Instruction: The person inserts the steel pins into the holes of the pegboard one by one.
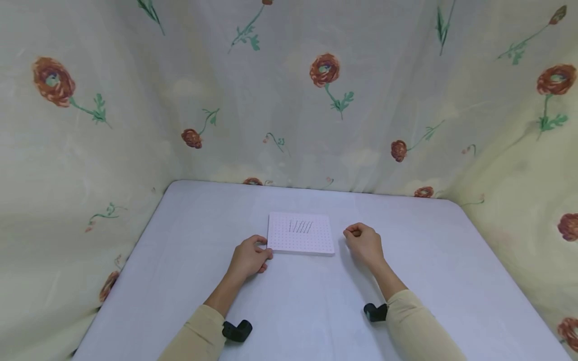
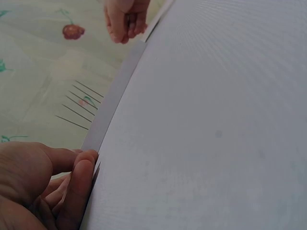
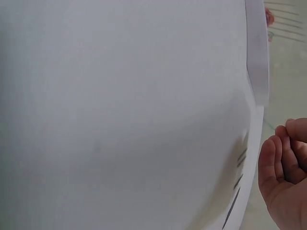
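A white board (image 1: 322, 243) with a grid of small holes lies on the table. Several thin dark needle-like pins (image 2: 72, 122) stand in a row on it, towards its far side. My left hand (image 1: 250, 257) grips the board's near left corner, with thumb and finger at its edge. To the right of the board, and apart from it, my right hand (image 1: 365, 244) hovers with its thumb and index fingertips together. In the right wrist view its other fingers (image 3: 268, 163) are curled; whether a fine pin sits in the pinch cannot be made out.
A white cloth covers the table (image 1: 293, 306), whose far edge runs close behind the board. Curtains (image 1: 289, 100) printed with red flowers hang at the back and on both sides. Each wrist carries a black camera mount (image 1: 238, 331).
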`<state>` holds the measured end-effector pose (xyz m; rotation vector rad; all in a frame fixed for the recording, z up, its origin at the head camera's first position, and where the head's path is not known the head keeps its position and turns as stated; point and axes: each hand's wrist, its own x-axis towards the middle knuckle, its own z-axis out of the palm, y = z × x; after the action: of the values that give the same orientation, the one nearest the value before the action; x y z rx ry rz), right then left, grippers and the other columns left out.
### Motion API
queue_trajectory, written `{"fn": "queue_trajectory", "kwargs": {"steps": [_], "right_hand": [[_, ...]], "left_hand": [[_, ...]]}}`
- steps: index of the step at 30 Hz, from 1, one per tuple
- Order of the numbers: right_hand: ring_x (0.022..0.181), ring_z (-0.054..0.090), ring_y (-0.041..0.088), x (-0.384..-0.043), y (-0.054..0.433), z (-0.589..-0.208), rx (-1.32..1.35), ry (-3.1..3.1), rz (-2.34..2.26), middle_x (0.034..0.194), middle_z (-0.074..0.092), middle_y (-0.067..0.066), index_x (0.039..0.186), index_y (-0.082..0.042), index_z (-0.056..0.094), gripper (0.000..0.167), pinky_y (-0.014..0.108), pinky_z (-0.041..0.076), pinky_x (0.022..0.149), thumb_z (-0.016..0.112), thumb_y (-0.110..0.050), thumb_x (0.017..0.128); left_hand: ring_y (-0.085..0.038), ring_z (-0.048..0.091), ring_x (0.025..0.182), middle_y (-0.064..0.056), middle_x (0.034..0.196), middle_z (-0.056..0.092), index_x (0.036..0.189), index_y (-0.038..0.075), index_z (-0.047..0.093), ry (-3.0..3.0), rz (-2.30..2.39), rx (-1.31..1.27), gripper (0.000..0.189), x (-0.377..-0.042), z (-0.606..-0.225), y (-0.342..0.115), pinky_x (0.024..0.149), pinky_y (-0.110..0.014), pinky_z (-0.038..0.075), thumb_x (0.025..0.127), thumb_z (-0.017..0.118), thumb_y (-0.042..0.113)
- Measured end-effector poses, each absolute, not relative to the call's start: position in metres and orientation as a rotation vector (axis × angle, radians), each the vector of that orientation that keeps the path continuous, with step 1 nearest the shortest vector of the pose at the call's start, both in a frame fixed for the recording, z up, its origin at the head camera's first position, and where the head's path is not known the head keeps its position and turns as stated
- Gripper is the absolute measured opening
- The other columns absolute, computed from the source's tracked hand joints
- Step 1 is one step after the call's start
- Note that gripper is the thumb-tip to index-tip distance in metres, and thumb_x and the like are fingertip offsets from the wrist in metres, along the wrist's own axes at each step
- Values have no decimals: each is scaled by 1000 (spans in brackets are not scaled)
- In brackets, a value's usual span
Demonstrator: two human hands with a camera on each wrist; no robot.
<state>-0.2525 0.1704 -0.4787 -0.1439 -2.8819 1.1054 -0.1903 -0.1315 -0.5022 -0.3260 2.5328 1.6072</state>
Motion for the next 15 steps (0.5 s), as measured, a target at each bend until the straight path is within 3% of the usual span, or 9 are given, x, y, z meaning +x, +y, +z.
{"fn": "queue_trajectory", "kwargs": {"steps": [15], "right_hand": [[79, 64, 22, -242, 221, -481, -247, -2883, 985, 89, 74, 10, 105, -3, 73, 26, 27, 44, 67, 61, -25, 97]], "left_hand": [[-12, 63, 53, -5, 85, 75, 131, 6, 60, 2526, 1597, -323, 37, -190, -500, -131, 51, -22, 55, 96, 69, 15]]}}
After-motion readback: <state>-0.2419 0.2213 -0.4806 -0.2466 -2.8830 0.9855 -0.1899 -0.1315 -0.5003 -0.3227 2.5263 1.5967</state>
